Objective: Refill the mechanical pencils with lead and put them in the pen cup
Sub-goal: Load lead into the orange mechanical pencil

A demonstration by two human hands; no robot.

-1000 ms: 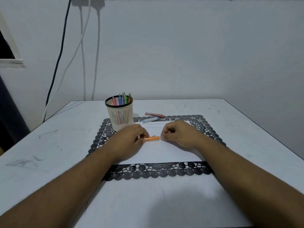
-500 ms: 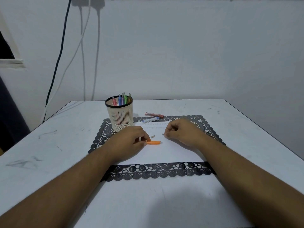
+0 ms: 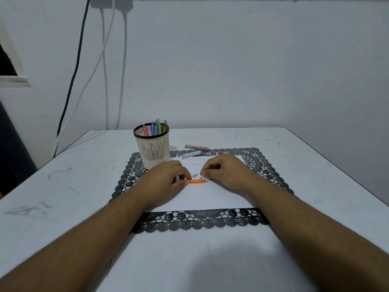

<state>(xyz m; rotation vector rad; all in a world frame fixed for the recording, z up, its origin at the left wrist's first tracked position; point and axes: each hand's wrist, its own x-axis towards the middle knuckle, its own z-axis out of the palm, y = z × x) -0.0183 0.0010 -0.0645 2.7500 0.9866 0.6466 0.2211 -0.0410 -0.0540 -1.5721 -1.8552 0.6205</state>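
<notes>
The orange mechanical pencil (image 3: pixel 196 181) lay crosswise on the white sheet (image 3: pixel 210 197) in the middle of the black lace mat (image 3: pixel 200 221), its left end pinched between the thumb and curled fingers of the left hand (image 3: pixel 166 182). It looked light, stiff and smooth-barrelled, likely to roll or slide on paper, so a hold around the middle of the barrel would steady it best; the lead that goes in it is thin and brittle and would want a gentle pinch near its end. A small grey cap (image 3: pixel 195 175) rested on the sheet just behind the pencil, between the two hands. The right hand (image 3: pixel 226 171) hovered just beyond the pencil's right end with its fingertips drawn together; whether they pinched a lead or some small part was too small to tell. Toward the mat's far left corner stood the pen cup (image 3: pixel 153 147) holding several coloured pencils, and near the mat's far edge lay a red lead tube (image 3: pixel 196 147) and a blue-ended lead tube (image 3: pixel 191 154). Compared with a second before, the right hand had let go of the pencil's end and drawn slightly back, and the cap had come off and lay loose on the sheet.
</notes>
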